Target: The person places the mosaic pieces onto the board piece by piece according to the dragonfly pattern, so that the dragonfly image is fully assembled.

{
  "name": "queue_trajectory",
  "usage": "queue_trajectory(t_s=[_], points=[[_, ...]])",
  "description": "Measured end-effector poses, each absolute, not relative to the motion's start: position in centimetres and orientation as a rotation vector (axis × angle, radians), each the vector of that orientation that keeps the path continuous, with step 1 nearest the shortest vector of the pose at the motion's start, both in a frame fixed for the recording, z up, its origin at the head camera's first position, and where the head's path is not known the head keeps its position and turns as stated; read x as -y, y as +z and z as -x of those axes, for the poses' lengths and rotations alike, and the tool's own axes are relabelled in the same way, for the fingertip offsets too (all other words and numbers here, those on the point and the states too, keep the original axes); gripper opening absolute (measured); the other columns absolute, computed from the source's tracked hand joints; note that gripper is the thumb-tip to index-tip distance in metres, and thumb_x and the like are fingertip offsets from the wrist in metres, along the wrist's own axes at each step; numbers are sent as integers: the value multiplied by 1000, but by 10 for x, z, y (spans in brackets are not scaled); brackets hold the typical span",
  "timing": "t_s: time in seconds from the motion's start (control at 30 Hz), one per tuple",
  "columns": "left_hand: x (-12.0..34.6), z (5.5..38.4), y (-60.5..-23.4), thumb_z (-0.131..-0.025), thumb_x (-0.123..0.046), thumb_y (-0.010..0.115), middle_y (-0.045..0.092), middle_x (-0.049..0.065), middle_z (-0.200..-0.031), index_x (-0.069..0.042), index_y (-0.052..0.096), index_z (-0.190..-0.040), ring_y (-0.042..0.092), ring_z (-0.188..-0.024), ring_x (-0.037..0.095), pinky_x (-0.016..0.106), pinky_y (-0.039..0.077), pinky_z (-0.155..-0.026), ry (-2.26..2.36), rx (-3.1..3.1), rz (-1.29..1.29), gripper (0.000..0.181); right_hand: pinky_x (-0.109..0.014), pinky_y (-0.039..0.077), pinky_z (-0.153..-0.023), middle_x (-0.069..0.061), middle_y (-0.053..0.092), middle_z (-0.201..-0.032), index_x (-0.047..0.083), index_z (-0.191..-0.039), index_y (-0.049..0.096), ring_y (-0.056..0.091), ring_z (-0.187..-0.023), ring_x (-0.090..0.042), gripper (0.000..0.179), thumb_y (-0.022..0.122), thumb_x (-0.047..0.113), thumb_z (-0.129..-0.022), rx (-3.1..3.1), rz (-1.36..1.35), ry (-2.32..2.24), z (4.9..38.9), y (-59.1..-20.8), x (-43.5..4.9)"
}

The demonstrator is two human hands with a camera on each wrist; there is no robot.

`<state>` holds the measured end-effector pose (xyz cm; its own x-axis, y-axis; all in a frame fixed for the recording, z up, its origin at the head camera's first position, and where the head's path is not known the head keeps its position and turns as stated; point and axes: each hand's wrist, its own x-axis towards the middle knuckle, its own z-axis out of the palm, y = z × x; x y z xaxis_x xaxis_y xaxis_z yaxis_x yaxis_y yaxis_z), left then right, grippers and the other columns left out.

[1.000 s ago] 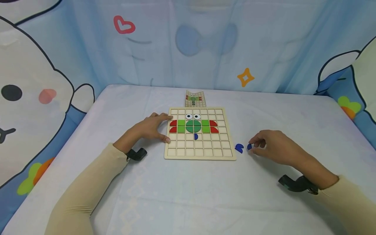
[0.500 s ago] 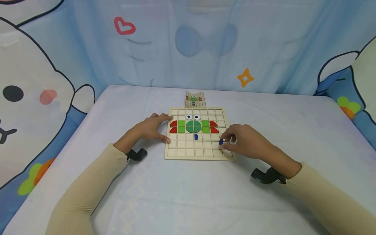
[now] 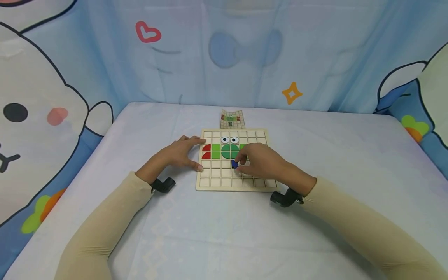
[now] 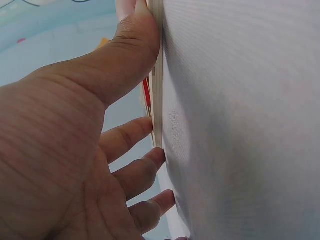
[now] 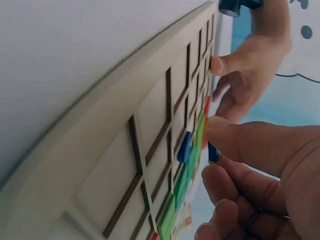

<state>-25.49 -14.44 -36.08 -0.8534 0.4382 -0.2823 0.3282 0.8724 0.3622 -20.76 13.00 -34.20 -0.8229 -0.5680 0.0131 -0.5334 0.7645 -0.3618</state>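
Observation:
A wooden grid board (image 3: 217, 182) lies on the table. My left hand (image 3: 176, 153) rests at its left edge, thumb and fingers spread and touching the rim; the left wrist view shows the fingers fairly straight. Over the board's middle, my right hand (image 3: 264, 162) pinches a small blue tile (image 5: 213, 152) between thumb and finger. Right beside it, a blue tile with one rounded side (image 5: 185, 146) sits in a grid square. Above are a dark green circle (image 3: 230, 151) made of tiles, two eye tiles (image 3: 229, 140), light green squares (image 3: 216, 151) and red rounded tiles (image 3: 206, 151). My right hand hides the right-hand tiles.
Behind the board stands a small pattern card (image 3: 232, 118) with a similar printed figure. A white cloth (image 3: 196, 233) covers the table, and a blue cartoon curtain (image 3: 245, 77) hangs behind it. Each wrist wears a black camera mount (image 3: 287, 197).
My right hand has moved left from the table beside the board to over its middle, carrying the blue tile. The loose blue tiles at the right are now behind my right arm. My left hand stays put.

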Motion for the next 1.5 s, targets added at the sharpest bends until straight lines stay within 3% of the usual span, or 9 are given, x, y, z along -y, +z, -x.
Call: queue_trajectory(t_s=[0.2, 0.67, 1.5], points=[[145, 255, -362, -76, -51, 81, 22, 5, -165, -26, 28, -157, 19, -150, 37, 63, 31, -112, 429, -2681, -566, 100, -28, 50, -68, 3, 70, -86, 11, -103, 76, 60, -76, -12, 22, 78, 24, -85, -2833, 827, -511, 217, -345, -114], [144, 256, -363, -76, -52, 81, 23, 4, -165, -27, 28, -157, 20, -151, 37, 63, 30, -113, 427, -2686, -554, 99, -25, 46, -62, 5, 67, -77, 10, -102, 76, 57, -70, -10, 23, 77, 27, -86, -2809, 796, -458, 226, -349, -102], [145, 256, -362, -76, -51, 81, 23, 4, -165, -26, 28, -157, 19, -151, 37, 62, 31, -113, 426, -2686, -560, 100, -29, 50, -66, 2, 68, -80, 11, -100, 75, 61, -72, -12, 25, 78, 31, -85, -2794, 740, -449, 229, -347, -102]])
